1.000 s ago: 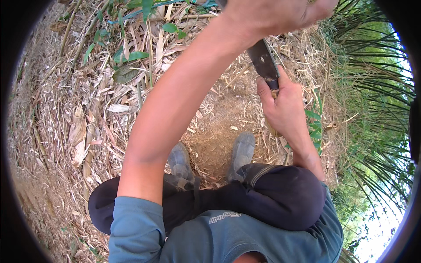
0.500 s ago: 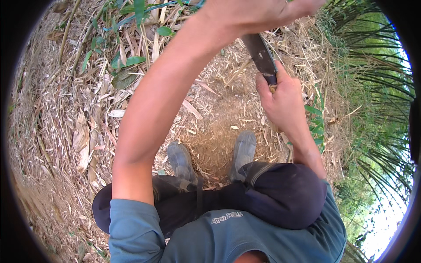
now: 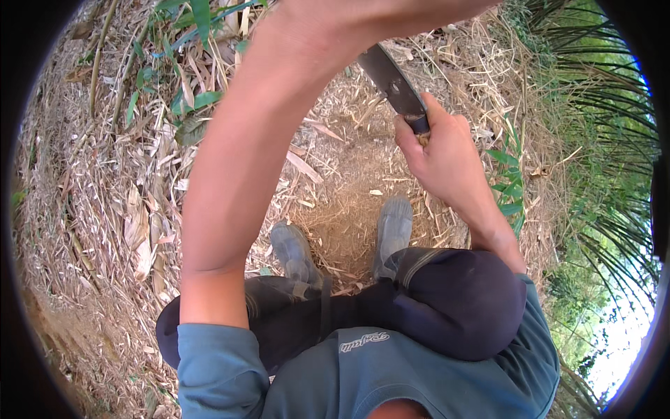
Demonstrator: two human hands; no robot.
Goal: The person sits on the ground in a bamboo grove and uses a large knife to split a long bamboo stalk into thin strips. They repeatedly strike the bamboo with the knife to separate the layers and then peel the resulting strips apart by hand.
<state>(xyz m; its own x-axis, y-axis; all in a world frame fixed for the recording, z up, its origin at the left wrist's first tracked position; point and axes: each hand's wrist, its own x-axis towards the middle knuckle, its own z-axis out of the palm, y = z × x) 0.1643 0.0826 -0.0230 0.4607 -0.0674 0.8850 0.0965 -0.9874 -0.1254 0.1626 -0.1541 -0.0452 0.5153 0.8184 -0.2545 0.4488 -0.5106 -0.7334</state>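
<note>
Head view shows a dark knife [image 3: 396, 87] in the upper middle, above bare soil and dry litter, its blade slanting up and to the left, with a small hole near the handle [image 3: 419, 126]. Around that handle the fingers of the right hand [image 3: 449, 153] are closed, the thumb lying on its left side. The left hand [image 3: 408, 15] spans the upper edge, covering the far end of the blade; its fingers run out of view, so I cannot tell whether they hold anything or whether they touch the knife. Below, two grey boots [image 3: 293, 250] stand apart on brown soil [image 3: 342, 230], under dark trousers [image 3: 457, 307] with the knees bent and a blue-green shirt [image 3: 433, 373]. Dry leaves [image 3: 139, 230] cover the ground on the left, green leaves [image 3: 511, 183] grow just beside the right forearm, and long dark stems [image 3: 607, 143] fill the right edge.
</note>
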